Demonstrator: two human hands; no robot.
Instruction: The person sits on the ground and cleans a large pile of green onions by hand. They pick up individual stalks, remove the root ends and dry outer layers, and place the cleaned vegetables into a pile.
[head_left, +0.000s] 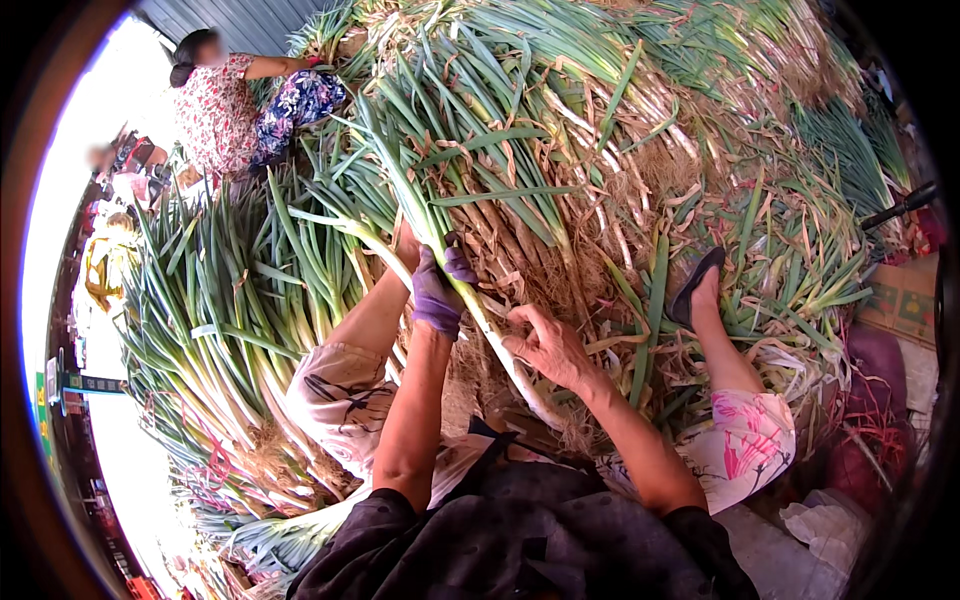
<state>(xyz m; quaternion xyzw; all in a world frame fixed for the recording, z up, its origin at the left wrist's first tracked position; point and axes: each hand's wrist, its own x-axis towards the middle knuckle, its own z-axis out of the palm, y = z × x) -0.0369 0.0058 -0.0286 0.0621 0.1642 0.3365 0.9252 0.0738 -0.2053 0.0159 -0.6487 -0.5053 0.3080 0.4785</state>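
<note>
My left hand (442, 289), in a purple glove, is closed around the green stalk of a large leek or Welsh onion (491, 330). The plant slants from its green leaves at the upper left to its white, rooted end near my lap. Bare and with fingers bent, my right hand (547, 345) is beside the white shank; whether it pinches a bit of outer skin cannot be told. Just past my hands lies a pile of untrimmed green onions (495, 217) with brown, dry outer leaves and roots.
Bundled green onions (225, 375) stand to my left. More bunches (600, 52) lie beyond, with leaf scraps (720, 232) towards the right. A person (225, 112) sits at the upper left. Cardboard boxes (900, 300), red ties (881, 431) and a plastic bag (829, 525) are at my right.
</note>
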